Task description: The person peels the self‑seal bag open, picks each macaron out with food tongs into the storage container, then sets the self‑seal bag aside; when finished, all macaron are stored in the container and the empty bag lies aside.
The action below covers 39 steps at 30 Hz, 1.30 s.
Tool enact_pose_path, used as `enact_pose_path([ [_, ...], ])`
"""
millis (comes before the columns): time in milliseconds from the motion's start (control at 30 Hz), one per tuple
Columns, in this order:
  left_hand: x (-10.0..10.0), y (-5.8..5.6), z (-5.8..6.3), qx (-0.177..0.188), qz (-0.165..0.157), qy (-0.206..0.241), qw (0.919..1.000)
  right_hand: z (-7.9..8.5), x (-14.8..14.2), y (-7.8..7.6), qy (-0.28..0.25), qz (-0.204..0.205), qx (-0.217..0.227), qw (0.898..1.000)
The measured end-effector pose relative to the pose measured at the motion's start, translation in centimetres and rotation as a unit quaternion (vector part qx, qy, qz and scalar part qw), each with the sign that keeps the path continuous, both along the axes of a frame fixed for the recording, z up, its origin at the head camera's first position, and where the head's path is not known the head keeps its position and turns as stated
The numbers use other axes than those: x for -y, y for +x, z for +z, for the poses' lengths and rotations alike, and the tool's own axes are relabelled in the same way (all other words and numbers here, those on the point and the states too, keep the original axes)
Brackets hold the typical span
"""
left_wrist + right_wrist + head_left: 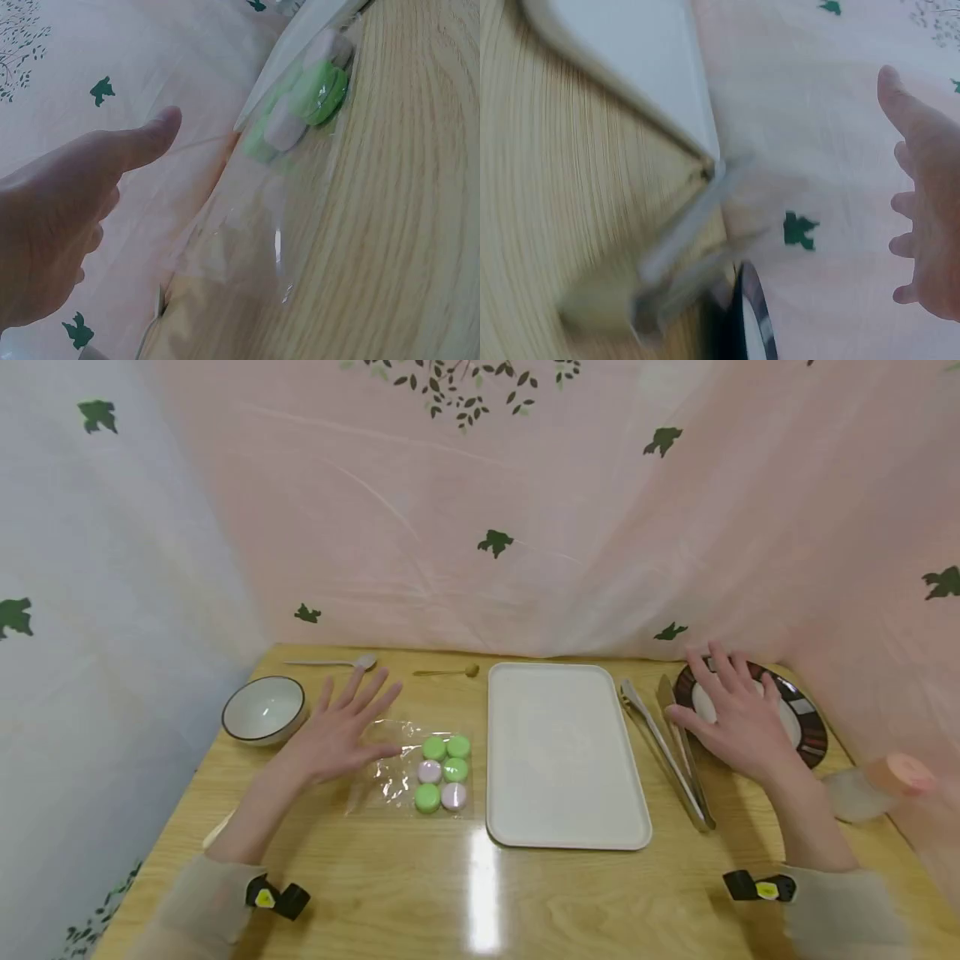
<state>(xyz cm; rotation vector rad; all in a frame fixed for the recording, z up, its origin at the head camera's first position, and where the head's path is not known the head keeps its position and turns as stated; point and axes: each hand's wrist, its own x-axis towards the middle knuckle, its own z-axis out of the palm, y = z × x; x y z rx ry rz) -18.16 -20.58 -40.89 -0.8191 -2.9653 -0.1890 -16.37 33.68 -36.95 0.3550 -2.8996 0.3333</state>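
My left hand (333,739) is held with fingers spread and nothing in it, between a dark-rimmed bowl (264,710) and a clear plastic bag (386,785). Inside the bag lie several green and lilac macarons (433,748), also seen in the left wrist view as macarons (319,94). Over on the right, my other hand (742,722) also has its fingers spread, holding nothing, and partly covers a dark-rimmed plate (812,727). Just left of it are metal tongs (666,752), blurred in the right wrist view.
A white rectangular tray (566,752) lies mid-table. Along the back edge are a silver utensil (366,662) and a small golden spoon (471,670). A jar (862,795) with an orange-pink lid stands by the right forearm. Cloth hangs behind and at the sides.
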Motion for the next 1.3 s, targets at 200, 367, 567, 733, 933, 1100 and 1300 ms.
enact_pose_path([
  [200,-0.5,0.1,-0.7,0.057,-0.029,0.012,0.9979,-0.1,3.4,0.0,-0.08,0.018,-0.022,0.996],
  [367,-0.9,0.8,-0.7,0.089,-0.048,0.008,0.9948,-0.3,6.3,-0.2,-0.125,0.035,-0.029,0.991],
  [567,-1.6,1.7,-0.4,0.118,-0.067,0.011,0.9907,-0.6,9.9,-0.8,-0.144,0.054,-0.025,0.988],
  [733,-1.6,2.1,-0.8,0.137,-0.059,-0.014,0.9887,-0.6,13.2,-1.0,-0.123,0.088,-0.035,0.988],
  [933,-1.6,2.7,-1.6,0.146,-0.055,-0.02,0.9875,-0.8,16.0,-0.8,-0.112,0.125,-0.038,0.985],
  [1100,-1.5,3.0,-2.3,0.149,-0.046,-0.027,0.9874,-1.6,17.6,-0.2,-0.099,0.153,-0.024,0.983],
  [1300,-1.5,2.9,-2.6,0.141,-0.04,-0.031,0.9887,-2.5,19.1,0.4,-0.08,0.185,-0.022,0.979],
])
